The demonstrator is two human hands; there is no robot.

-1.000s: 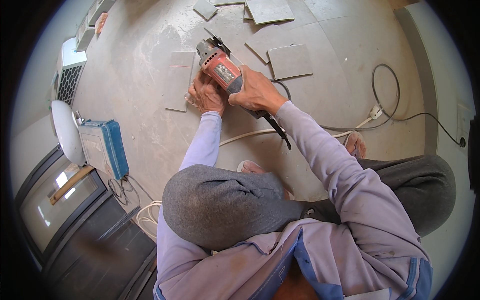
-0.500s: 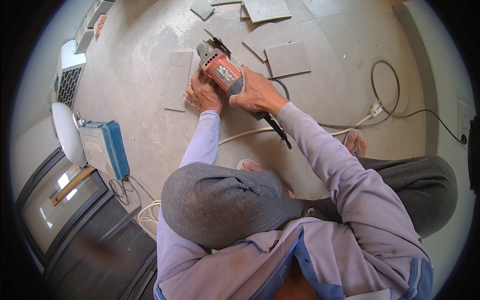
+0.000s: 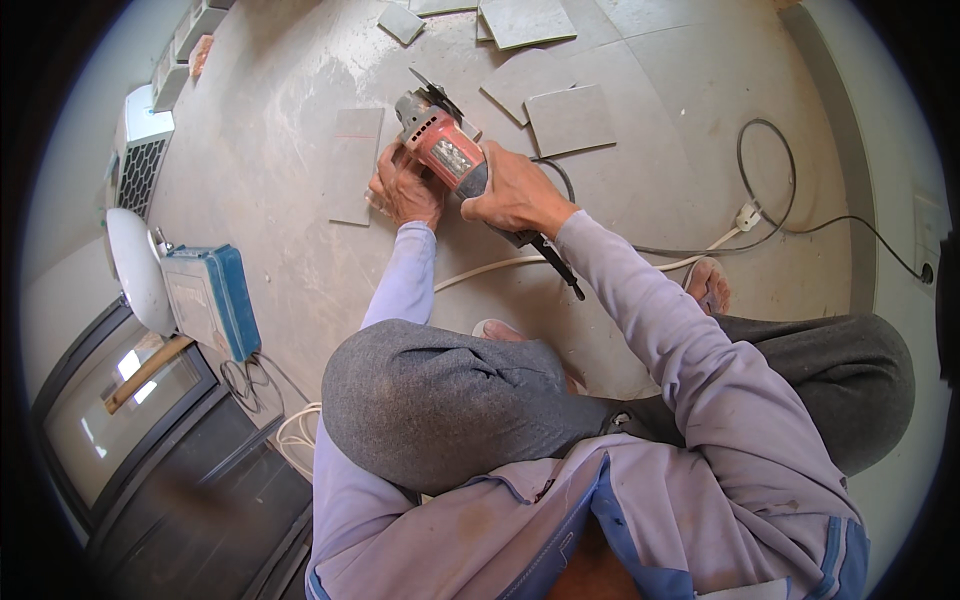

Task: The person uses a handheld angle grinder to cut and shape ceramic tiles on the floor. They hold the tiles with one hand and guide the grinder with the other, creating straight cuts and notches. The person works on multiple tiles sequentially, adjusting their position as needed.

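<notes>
A red angle grinder (image 3: 440, 140) with a dark disc at its far end is held over the concrete floor. My right hand (image 3: 515, 192) grips its rear body, where a black cord leaves. My left hand (image 3: 405, 190) sits beside the grinder's left side, fingers pressed on the near edge of a grey rectangular tile (image 3: 352, 165) lying flat on the floor. The disc is just right of that tile's far end. My bent knee in grey trousers fills the middle of the view.
Several grey tiles (image 3: 568, 118) lie on the floor beyond the grinder. A black cable and white extension lead with a plug (image 3: 748, 214) run to the right. A blue case (image 3: 212, 298) and white round object (image 3: 135, 268) stand at left, by a dark glass-fronted unit.
Both hands and the grinder stay in nearly the same place; the grinder has shifted only slightly.
</notes>
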